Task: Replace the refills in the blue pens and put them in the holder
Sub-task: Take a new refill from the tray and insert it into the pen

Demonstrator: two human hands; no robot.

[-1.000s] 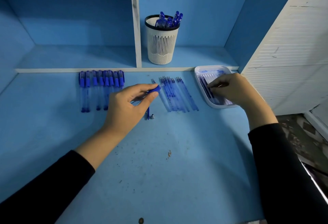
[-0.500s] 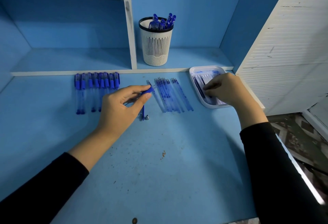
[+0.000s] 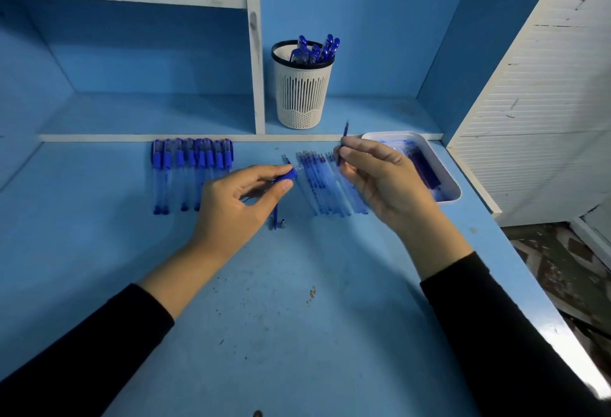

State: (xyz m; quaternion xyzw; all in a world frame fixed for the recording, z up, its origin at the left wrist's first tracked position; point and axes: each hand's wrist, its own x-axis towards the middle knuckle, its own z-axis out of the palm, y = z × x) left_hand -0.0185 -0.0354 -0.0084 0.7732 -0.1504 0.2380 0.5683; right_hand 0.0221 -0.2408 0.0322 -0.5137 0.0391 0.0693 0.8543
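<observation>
Well, tabletop (image 3: pixel 297 334): we see it carrying everything but the holder, which stands on the shelf behind.
Left hand (image 3: pixel 238 208): thumb and forefinger pinch the pen barrel (image 3: pixel 287 176) by its blue grip, low over the tabletop.
Right hand (image 3: pixel 386 182): fingertips pinch a thin refill (image 3: pixel 346 130), nearly upright, near the barrel but apart from it.
Holder (image 3: pixel 302 96): several finished pens (image 3: pixel 315 51) stand in it.
Tray (image 3: pixel 380 135): more refills lie inside, just behind the right hand.
Waiting pens (image 3: pixel 191 168): a row lying side by side at the left.
Loose refills (image 3: pixel 330 195): fanned out between the hands; we judge a spent one could be mistaken for a fresh one, since they look alike.
Held refill: slender, so we expect it to flex or miss the barrel's narrow mouth if the two hands are not lined up.
Metal tip (image 3: pixel 283 223): loose under the left hand; a knuckle or sleeve could knock it away.
</observation>
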